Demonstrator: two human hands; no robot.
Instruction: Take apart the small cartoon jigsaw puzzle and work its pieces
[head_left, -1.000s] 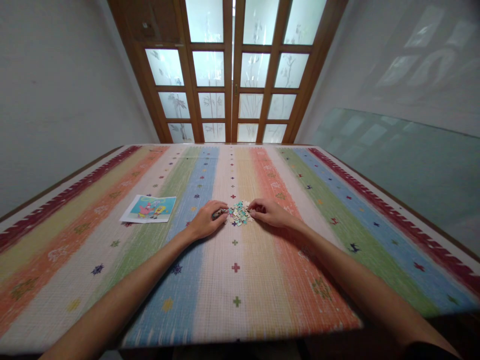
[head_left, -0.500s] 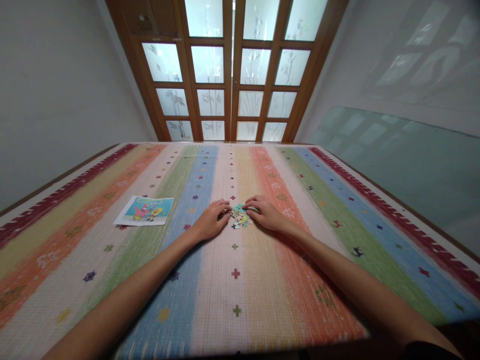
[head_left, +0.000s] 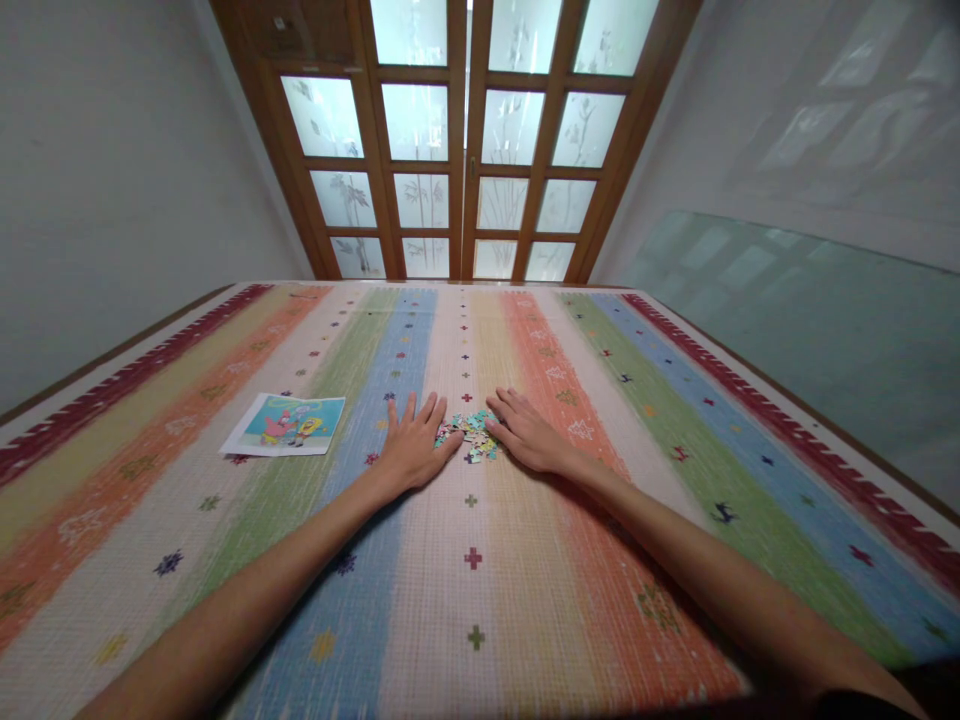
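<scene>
Two bare hands lie flat on the striped tabletop [head_left: 675, 420] just left and right of the frame's centre, with a small heap of puzzle pieces [head_left: 471, 437] between them. The left hand [head_left: 411, 448] has its fingers spread and pointing toward the top of the frame; its thumb edge touches the left border of the heap. The right hand [head_left: 527, 437] rests with fingers loosely extended and angled toward the upper left, fingertips at the heap's right border. Neither grip pinches anything: both are opened out, palms down on the cloth.

Seen from either hand, the heap sits inward, toward the frame's middle, and both hands are about equally close to it, each touching or all but touching its margin. Its spread runs roughly left to right, so it bridges the gap from one thumb side to the other.

Well apart to the left of the frame, a picture card [head_left: 283, 424] with a cartoon print lies flat, nearer the left hand. Wooden glazed doors [head_left: 469, 140] fill the upper middle.
</scene>
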